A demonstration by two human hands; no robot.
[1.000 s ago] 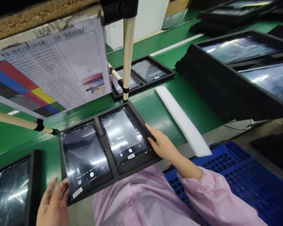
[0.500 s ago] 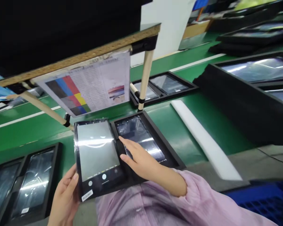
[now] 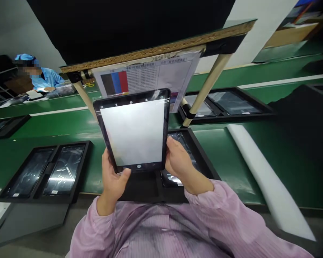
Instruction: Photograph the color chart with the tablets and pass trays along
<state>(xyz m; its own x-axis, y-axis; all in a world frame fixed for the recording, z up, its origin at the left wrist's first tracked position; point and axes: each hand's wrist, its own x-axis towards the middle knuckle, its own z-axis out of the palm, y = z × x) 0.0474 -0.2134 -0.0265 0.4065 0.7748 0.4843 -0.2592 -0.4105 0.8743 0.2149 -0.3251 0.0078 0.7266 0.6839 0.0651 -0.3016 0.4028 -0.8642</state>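
Between my two hands a tablet (image 3: 136, 132) is held up and tilted, its lit screen nearly all white, with a row of small icons on its top edge. My left hand (image 3: 113, 181) grips the lower left corner, thumb across the front of the bottom edge. At the lower right side, my right hand (image 3: 177, 157) is closed on the edge. Beneath the tablet lies a black foam tray (image 3: 201, 154); a second tablet (image 3: 187, 143) rests in its right compartment, partly covered by my right hand.
A wooden-topped stand (image 3: 161, 44) with a printed colour sheet (image 3: 177, 73) rises behind the tablet. Another black tray (image 3: 87, 150) with two tablets lies left, and one more (image 3: 258, 107) behind right. A white strip (image 3: 266, 175) lies right. A person in blue (image 3: 47, 77) sits far left.
The tablet has been raised off the tray and tilted up, and its screen is now brighter. My right hand has moved from its front to its right edge. The view has shifted left.
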